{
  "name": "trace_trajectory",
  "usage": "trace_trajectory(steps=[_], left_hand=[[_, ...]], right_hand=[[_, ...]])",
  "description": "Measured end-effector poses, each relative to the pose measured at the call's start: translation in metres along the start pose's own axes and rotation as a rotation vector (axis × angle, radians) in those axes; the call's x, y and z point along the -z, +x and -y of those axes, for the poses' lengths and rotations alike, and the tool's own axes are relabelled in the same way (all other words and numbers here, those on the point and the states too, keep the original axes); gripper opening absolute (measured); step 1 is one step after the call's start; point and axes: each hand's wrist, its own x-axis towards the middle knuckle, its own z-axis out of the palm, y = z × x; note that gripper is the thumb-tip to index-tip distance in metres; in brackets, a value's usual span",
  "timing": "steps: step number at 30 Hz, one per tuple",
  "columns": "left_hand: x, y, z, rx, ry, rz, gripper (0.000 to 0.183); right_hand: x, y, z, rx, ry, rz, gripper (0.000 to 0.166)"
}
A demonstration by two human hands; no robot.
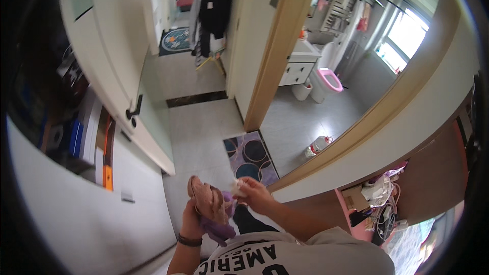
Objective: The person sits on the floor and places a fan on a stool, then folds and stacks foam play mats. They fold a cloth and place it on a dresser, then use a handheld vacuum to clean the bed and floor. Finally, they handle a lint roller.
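In my left hand (pixel 190 219) is a bundle of soft pinkish-brown cloth (pixel 208 200), held upright in front of my body. Purple cloth (pixel 217 230) hangs from its lower side; I cannot tell whether the two are one piece. My right hand (pixel 254 194) pinches a small crumpled white thing (pixel 239 188), perhaps tissue, just right of the bundle. The wrist of the left arm wears a dark band (pixel 189 241). Below the hands, a dark trouser leg or shoe (pixel 246 217) partly shows.
At left, an opened white door (pixel 114 57) with a black handle (pixel 134 110) stands beside a shelf cabinet (pixel 88 206). A patterned mat (pixel 252 156) lies by the bathroom doorway, near a large plastic bottle (pixel 319 146). A cluttered pink-edged desk (pixel 359 227) is at right; clothes (pixel 216 4) hang ahead.
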Motion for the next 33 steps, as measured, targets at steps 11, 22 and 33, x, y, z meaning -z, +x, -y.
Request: trace_trajectory(steps=[11,22,33], left_hand=[[-0.026,0.149,-0.024,0.108,0.045,-0.008,0.048],[-0.105,0.313,-0.036,0.128,0.214,0.1,0.047],[-0.105,0.454,0.003,0.02,0.913,-0.01,0.046]], right_hand=[[0.211,0.179,-0.036,-0.219,0.088,-0.618,0.012],[0.414,0.249,0.092,0.01,0.556,-1.184,0.009],[0.198,0.279,0.218,-0.044,-0.186,0.242,0.057]])
